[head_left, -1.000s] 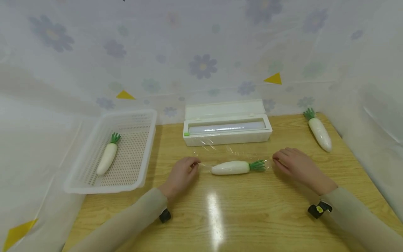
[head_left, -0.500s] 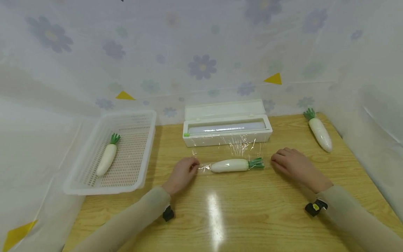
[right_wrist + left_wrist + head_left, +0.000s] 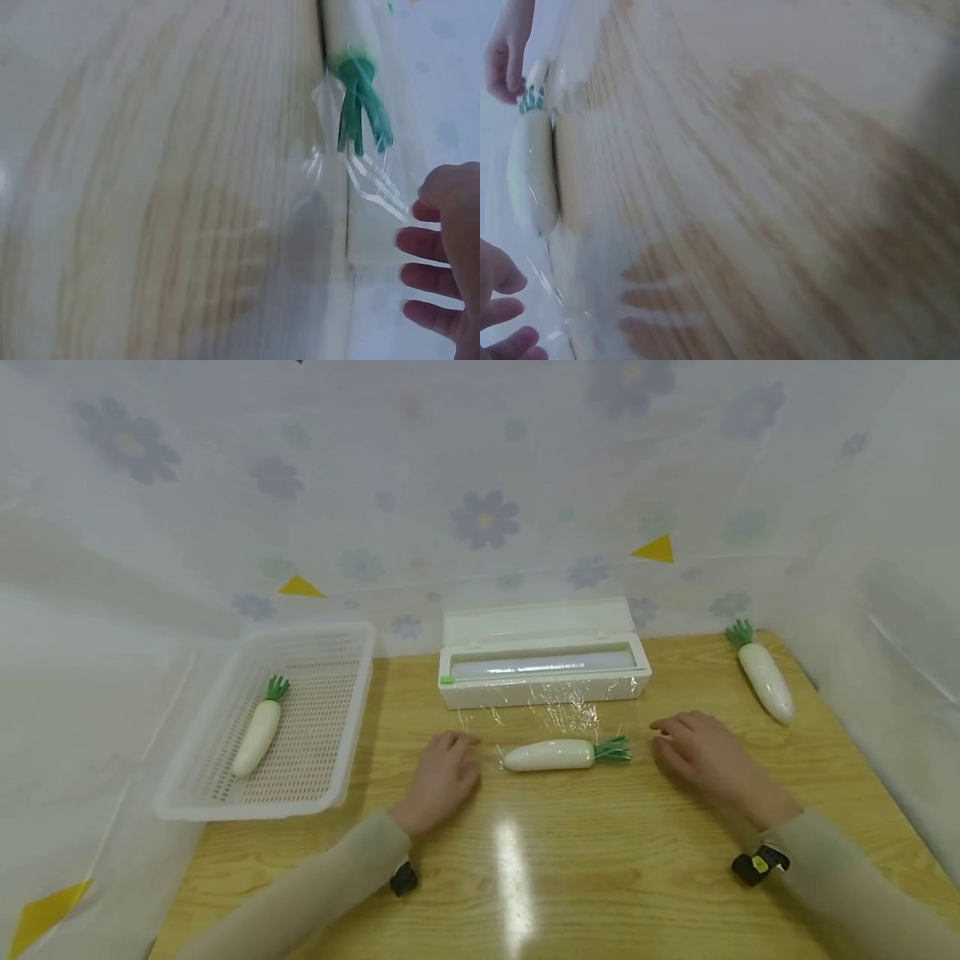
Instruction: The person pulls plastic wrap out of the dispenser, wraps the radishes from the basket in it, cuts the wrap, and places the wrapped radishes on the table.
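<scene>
Over on the left, one radish waits in the basket, looking unwrapped. Next the left hand, fingers loose, released, gripping nothing. Between the hands, here's the middle radish, lying on the table with clear film about it, running to the lidded box behind; seemingly not cut free or rolled up yet. Now the right hand, thumb and forefinger at the film's edge; pinching or merely touching, I can't tell. Far right, a glossy radish, likely finished: one done, one underway, one to go.
</scene>
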